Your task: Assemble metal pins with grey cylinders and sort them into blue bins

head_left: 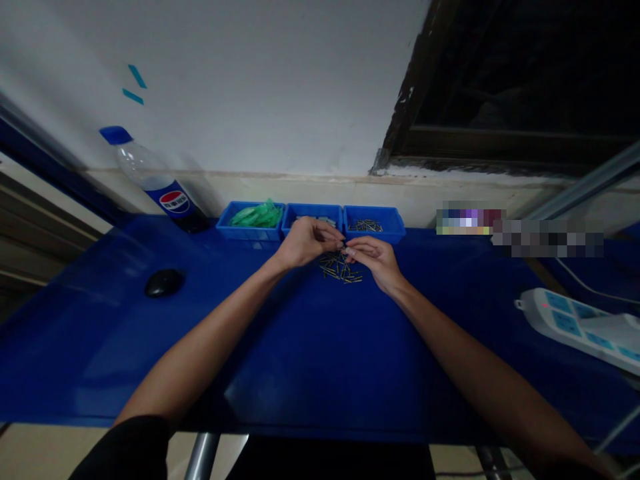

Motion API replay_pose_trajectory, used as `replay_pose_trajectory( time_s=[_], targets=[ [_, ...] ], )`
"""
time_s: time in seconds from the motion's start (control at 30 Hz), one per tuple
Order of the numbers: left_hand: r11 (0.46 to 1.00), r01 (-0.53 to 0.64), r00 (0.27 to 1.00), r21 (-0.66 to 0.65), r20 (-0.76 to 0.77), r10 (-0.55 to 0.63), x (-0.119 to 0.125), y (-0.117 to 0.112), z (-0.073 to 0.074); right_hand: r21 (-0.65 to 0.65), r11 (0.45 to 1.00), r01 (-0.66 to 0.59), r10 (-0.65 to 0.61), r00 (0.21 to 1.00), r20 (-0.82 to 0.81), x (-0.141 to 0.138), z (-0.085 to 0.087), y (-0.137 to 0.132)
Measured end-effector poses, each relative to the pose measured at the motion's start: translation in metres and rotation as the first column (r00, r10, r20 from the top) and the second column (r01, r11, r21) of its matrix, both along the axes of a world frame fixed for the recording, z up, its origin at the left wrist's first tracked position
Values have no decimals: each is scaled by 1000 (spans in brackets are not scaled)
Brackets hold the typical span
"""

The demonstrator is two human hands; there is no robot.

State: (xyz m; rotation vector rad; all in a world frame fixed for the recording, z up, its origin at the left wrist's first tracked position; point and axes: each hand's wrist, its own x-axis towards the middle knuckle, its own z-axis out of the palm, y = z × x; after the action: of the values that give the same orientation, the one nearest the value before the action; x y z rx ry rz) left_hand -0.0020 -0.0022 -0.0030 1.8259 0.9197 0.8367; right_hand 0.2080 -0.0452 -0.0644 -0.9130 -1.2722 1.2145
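Note:
Both arms reach far across the blue table (310,360). My left hand (306,241) and my right hand (375,258) meet fingertip to fingertip just above a heap of small metal pins (341,269). Each hand is closed in a pinch on a tiny part at the meeting point; it is too small to name. Behind the hands stand three blue bins: the left bin (250,232) holds green plastic bags (257,215), the middle bin (315,212) is partly hidden by my left hand, and the right bin (383,230) holds more metal pins (366,226).
A cola bottle (155,181) with a blue cap leans at the back left. A black computer mouse (164,283) lies on the left of the table. A white power strip (583,327) with cables sits at the right. A white wall rises behind.

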Motion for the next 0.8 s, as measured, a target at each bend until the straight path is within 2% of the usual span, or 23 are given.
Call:
replay_pose_trajectory(
  time_s=[0.23, 0.5, 0.8],
  targets=[
    [997, 74, 995, -16, -60, -75, -4, -1, 2, 14, 998, 56, -56, 998, -11, 0, -1, 2],
    [989, 108, 979, 105, -185, -88, -8, 0, 5, -4, 1000, 3, -4, 1000, -20, 1, -2, 2],
    [983, 117, 976, 138, -201, -88, -6, -2, 3, -16, 999, -37, 37, 999, -37, 3, 3, 0]
  ],
)
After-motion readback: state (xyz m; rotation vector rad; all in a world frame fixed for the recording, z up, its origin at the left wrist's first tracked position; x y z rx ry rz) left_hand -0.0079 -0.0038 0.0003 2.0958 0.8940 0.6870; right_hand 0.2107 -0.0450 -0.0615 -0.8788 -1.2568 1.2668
